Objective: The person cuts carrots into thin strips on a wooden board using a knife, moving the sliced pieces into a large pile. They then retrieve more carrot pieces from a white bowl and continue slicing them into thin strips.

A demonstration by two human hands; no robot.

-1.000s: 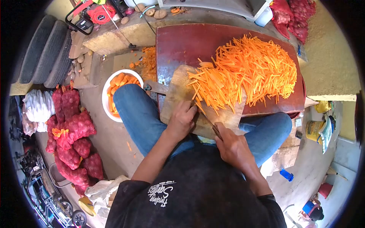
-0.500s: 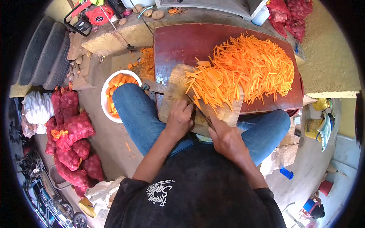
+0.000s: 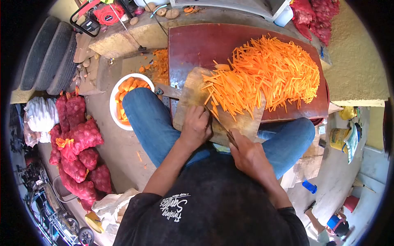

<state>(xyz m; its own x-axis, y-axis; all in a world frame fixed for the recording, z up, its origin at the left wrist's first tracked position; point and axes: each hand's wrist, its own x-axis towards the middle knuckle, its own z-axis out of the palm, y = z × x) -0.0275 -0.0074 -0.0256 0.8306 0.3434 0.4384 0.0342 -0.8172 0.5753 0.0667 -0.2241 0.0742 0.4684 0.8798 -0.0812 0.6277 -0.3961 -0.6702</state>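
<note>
A: What is lying off to your far left?
B: Red net sacks [image 3: 78, 141] are lying piled on the floor, and nearer your knee a white basin [image 3: 113, 107] is holding peeled carrots [image 3: 130, 85].
A: And in front of you?
B: Your wooden board [image 3: 189, 88] is overlapping the near edge of a red table [image 3: 195, 43]. Your left hand [image 3: 197, 124] is resting over the board, its fingers curling downward; whether they are pinching anything, I cannot tell.
A: Which way is your knife [image 3: 220, 123] pointing?
B: Its blade is slanting up toward your left fingertips, just beside them, while your right hand [image 3: 249, 155] is closing firmly around the handle.
A: Where are your carrot strips [image 3: 275, 76] lying?
B: They are covering the board's far right part, beyond the blade, and spreading onto the table in a big orange heap.
A: Farther right?
B: Another person [image 3: 339, 226] is showing near the picture's lower corner.
</note>
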